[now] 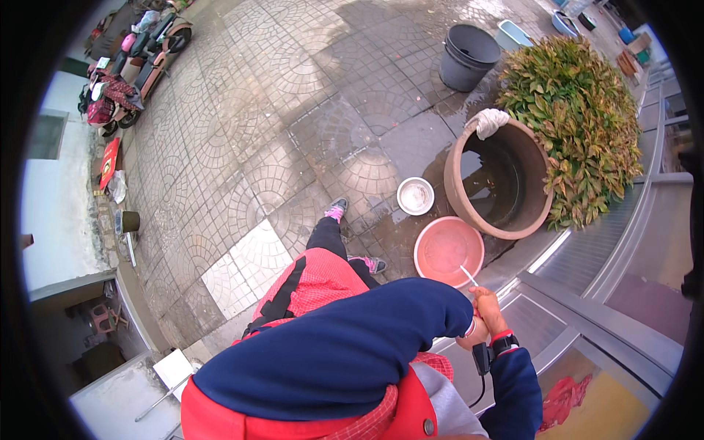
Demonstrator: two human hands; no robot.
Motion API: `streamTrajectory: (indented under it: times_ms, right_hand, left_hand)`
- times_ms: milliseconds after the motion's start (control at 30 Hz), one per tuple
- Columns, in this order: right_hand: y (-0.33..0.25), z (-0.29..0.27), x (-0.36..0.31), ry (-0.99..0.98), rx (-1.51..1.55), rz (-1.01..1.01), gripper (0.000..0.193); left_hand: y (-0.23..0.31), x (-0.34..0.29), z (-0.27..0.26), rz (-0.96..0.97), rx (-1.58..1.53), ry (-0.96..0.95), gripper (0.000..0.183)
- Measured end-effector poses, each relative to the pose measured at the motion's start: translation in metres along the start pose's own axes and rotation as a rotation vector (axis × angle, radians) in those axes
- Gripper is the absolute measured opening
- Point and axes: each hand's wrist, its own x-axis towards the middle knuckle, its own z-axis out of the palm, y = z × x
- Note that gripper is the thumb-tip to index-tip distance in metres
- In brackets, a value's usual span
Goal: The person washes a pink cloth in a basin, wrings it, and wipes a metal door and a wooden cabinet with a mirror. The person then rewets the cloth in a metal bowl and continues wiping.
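My right hand (488,306), with a watch and a red band at the wrist, is closed around a thin white stick (468,275) that points up toward a pink basin (447,249). My left hand (469,337) pokes out of a navy sleeve just below it, curled into a fist against the right hand. A black handle (481,359) with a dangling cord sits under that fist. Both hands hover over a metal window frame (579,312). I wear a red apron.
On wet paving stand a steel bowl (415,196), a large clay pot (522,224) holding water with a white cloth (488,121) on its rim, a leafy shrub (579,125) and a dark bucket (469,55). Scooters (139,62) are parked far left. A red rag (561,400) lies behind the glass.
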Motion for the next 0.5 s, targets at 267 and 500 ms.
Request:
streamTrajectory:
  times_ms: [267,500]
  right_hand:
    - [-0.05,0.033,0.013,-0.124,0.354,-0.065,0.021]
    - [-0.174,0.094,-0.021,-0.36,0.601,-0.234,0.041]
  left_hand:
    - [-0.054,-0.115,-0.024,0.057,-0.013,0.205,0.01]
    - [-0.083,-0.277,-0.099,0.26,-0.379,1.112,0.008]
